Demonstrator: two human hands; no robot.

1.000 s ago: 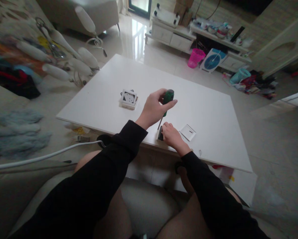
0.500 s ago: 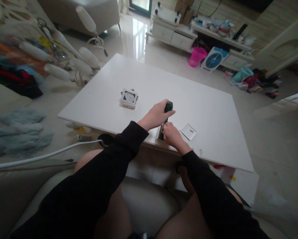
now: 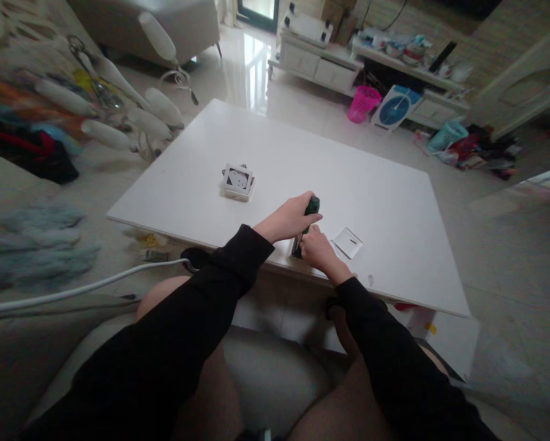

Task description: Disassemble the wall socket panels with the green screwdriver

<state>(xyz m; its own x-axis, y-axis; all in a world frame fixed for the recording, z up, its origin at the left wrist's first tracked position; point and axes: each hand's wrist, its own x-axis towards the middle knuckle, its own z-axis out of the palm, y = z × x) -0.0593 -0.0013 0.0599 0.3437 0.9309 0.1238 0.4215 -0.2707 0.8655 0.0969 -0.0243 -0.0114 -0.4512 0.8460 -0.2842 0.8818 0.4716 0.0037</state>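
My left hand (image 3: 288, 218) is wrapped round the green handle of a screwdriver (image 3: 312, 205), which points down toward the near edge of the white table (image 3: 266, 141). Right below it my right hand (image 3: 316, 250) is closed on a small dark part (image 3: 296, 248) lying on the table, pressing it down. The screwdriver's tip is hidden between my hands. A small white square cover plate (image 3: 347, 242) lies just right of my right hand. A white wall socket (image 3: 238, 181) sits further left on the table.
A white cable (image 3: 86, 286) runs across the floor at left. White lamp-like fittings (image 3: 132, 116) and clothes lie left of the table. Beyond it stand a pink basket (image 3: 363, 103), a blue fan (image 3: 395, 108) and a low white cabinet (image 3: 316, 58).
My left hand has lowered the screwdriver from well above the table down onto the dark part. My right hand has stayed on that part.
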